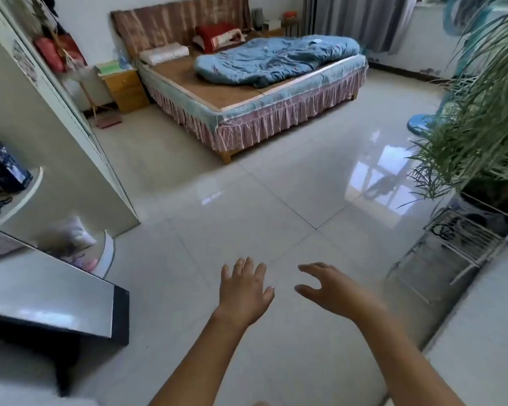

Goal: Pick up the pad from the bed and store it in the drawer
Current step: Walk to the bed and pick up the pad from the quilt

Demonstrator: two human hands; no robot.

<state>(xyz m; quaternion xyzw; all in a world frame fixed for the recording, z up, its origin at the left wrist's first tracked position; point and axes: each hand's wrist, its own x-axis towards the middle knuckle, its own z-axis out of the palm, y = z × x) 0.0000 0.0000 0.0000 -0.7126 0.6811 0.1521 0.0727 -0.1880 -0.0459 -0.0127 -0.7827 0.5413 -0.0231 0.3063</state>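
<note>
Two bare hands, left hand and right hand, reach empty, fingers spread, over glossy pale floor tiles, well apart from a pink-skirted bed bearing a rumpled blue quilt.

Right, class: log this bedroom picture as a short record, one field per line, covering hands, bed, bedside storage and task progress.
left hand: open, empty, held over the floor
right hand: open, empty, held over the floor
bed: across the room, blue quilt crumpled on it
pillows: white pillow, red pillow by the headboard
nightstand: wooden, beside the bed, drawers shut
progress: nothing picked up yet
</note>
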